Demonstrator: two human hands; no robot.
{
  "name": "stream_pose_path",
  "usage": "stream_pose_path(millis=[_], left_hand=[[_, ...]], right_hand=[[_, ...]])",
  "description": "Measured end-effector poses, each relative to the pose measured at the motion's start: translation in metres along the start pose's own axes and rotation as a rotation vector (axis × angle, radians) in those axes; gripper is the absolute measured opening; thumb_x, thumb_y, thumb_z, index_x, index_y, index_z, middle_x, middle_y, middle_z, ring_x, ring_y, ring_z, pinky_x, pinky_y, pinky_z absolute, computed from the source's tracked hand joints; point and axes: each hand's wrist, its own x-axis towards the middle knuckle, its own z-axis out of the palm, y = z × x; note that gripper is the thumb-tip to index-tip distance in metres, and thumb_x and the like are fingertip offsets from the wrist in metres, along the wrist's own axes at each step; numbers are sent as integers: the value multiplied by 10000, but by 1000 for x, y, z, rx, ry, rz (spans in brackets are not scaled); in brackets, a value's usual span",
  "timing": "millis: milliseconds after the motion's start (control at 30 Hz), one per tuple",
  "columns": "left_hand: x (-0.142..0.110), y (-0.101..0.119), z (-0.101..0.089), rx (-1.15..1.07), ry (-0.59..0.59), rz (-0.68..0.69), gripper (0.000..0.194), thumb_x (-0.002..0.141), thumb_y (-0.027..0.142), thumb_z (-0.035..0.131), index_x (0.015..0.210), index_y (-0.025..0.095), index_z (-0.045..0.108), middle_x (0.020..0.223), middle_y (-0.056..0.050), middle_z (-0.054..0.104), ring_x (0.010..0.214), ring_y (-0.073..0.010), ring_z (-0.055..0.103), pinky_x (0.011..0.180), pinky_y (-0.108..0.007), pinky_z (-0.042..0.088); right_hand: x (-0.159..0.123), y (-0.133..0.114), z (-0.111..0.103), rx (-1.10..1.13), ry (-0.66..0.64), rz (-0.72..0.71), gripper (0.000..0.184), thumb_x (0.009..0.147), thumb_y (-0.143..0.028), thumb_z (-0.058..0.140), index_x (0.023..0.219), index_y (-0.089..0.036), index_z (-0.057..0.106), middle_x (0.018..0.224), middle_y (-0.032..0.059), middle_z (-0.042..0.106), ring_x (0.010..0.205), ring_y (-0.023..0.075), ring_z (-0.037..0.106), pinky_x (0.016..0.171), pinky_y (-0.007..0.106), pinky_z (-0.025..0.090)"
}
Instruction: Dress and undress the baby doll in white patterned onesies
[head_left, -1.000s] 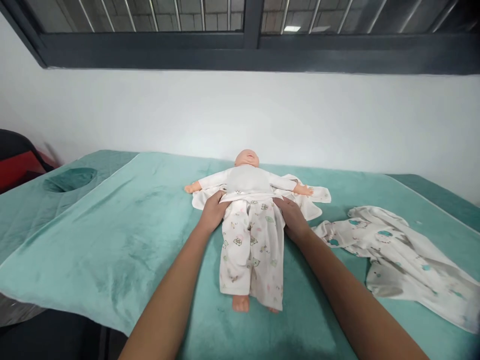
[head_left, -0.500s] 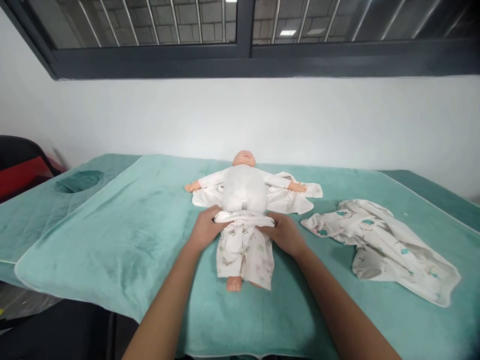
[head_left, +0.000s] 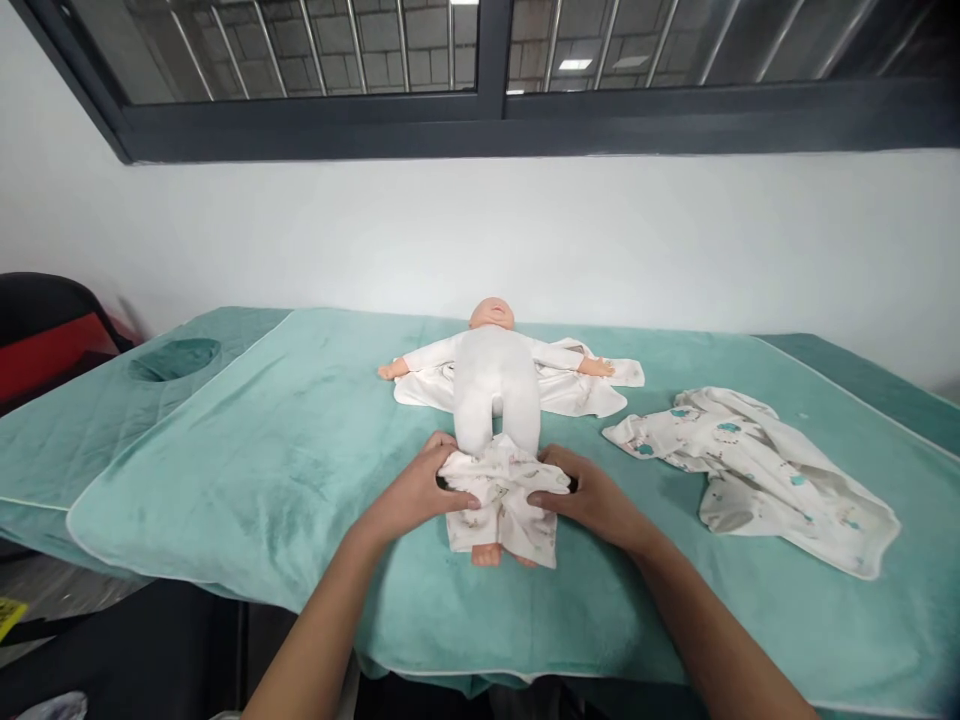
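Observation:
A baby doll lies on its back on a teal towel, head toward the wall, arms spread over an opened white garment. Patterned white trousers are bunched around its lower legs, with its thighs bare and a foot showing below the cloth. My left hand grips the left side of the trousers' waistband. Gripping the right side is my right hand. Both hands are closed on the cloth.
Another white garment with teal prints lies crumpled to the right on the towel. A round hole sits in the bed cover at the left. A dark chair with red stands at far left. The towel's front edge is near me.
Both hands have pulled the trousers' waistband down from the doll's waist to its lower legs, toward me, baring the thighs. The cloth has bunched up.

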Motion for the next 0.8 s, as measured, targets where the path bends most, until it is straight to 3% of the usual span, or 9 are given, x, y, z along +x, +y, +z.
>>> stream_pose_path(millis=[100, 233, 333, 433, 500, 567, 667, 733, 800], left_hand=[[-9, -1, 7, 61, 60, 27, 258, 755, 395, 709, 745, 172, 580, 916, -23, 568, 856, -177, 541, 760, -267, 423], [-13, 5, 15, -125, 193, -215, 308, 753, 408, 677, 675, 178, 488, 640, 42, 483, 631, -126, 455, 578, -238, 325], [-16, 18, 14, -382, 210, -339, 331, 731, 456, 692, 810, 167, 551, 738, 22, 571, 677, -139, 513, 608, -242, 365], [-27, 31, 12, -427, 166, -358, 403, 763, 503, 665, 957, 159, 585, 923, -38, 642, 824, -190, 583, 700, -279, 437], [-38, 35, 13, -375, 98, -294, 485, 769, 519, 674, 1096, 178, 562, 1068, -63, 640, 963, -224, 595, 793, -310, 471], [-50, 36, 19, -295, 26, -196, 693, 722, 484, 745, 1298, 230, 454, 1248, -79, 580, 1115, -253, 562, 902, -344, 475], [-61, 33, 35, -44, 47, -101, 918, 645, 374, 817, 1421, 282, 334, 1386, -101, 468, 1214, -299, 505, 990, -414, 442], [-63, 34, 43, 121, 95, -89, 812, 691, 326, 764, 1406, 284, 381, 1376, -103, 474, 1198, -318, 512, 994, -452, 427], [-62, 40, 43, 158, 84, -119, 693, 737, 292, 700, 1375, 298, 430, 1333, -89, 526, 1158, -316, 543, 971, -457, 434]], right_hand=[[-5, 1, 4, 7, 28, 33, 225, 786, -380, 675, 745, -175, 589, 759, -4, 588, 728, 159, 514, 638, 256, 380], [-1, -3, 14, 149, 153, 119, 203, 778, -354, 656, 726, -171, 584, 705, -16, 593, 680, 146, 512, 616, 250, 377], [-1, -12, 17, 410, 140, 215, 259, 783, -407, 668, 877, -166, 662, 826, 9, 668, 721, 158, 562, 655, 266, 420], [-10, -20, 12, 491, 58, 213, 338, 809, -462, 660, 967, -164, 667, 906, 31, 684, 776, 168, 591, 684, 274, 442], [-23, -24, 10, 417, 10, 163, 409, 808, -490, 671, 1067, -177, 631, 1007, 48, 678, 884, 197, 609, 747, 294, 469], [-37, -26, 13, 274, -27, 113, 605, 729, -483, 759, 1222, -210, 540, 1151, 67, 645, 1020, 243, 601, 821, 329, 485], [-54, -26, 28, -10, 41, 111, 919, 550, -465, 878, 1320, -238, 432, 1218, 95, 614, 1069, 307, 589, 836, 380, 489], [-58, -27, 39, -207, 134, 126, 837, 553, -486, 865, 1250, -221, 484, 1124, 104, 645, 1022, 333, 595, 797, 401, 475], [-58, -32, 42, -308, 141, 122, 629, 631, -486, 813, 1133, -214, 547, 1004, 88, 673, 950, 325, 609, 751, 394, 458]])
